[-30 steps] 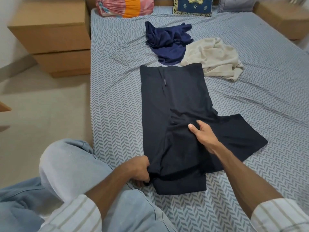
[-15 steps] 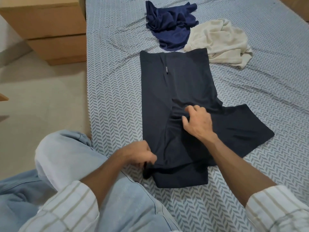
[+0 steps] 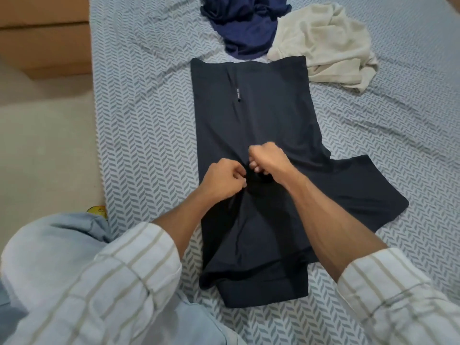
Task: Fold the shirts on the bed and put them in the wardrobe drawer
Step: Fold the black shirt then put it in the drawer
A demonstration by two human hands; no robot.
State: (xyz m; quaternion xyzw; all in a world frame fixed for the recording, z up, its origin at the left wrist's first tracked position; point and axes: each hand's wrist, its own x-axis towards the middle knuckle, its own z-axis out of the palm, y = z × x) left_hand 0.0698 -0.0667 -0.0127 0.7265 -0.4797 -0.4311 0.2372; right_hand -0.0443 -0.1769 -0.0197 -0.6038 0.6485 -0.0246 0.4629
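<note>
The bed point(image 3: 139, 135), under a grey herringbone sheet, fills most of the view. A black shirt point(image 3: 261, 115) lies flat along its middle, partly folded, with one sleeve sticking out to the right and the near hem doubled under. At the far end of the bed a cream shirt point(image 3: 323, 38) lies crumpled, touching the black shirt's far right corner, and a navy shirt point(image 3: 244, 26) is bunched just beside it on the left. A wooden cabinet point(image 3: 44, 36) stands on the floor to the left of the bed. Both forearms reach out from rolled striped sleeves. The left hand point(image 3: 224, 179) and right hand point(image 3: 267, 158) meet close together at the middle of the black shirt, each with its fingers curled, pinching a gathered bit of the cloth. A small tag point(image 3: 238, 93) shows on the shirt farther up.
</note>
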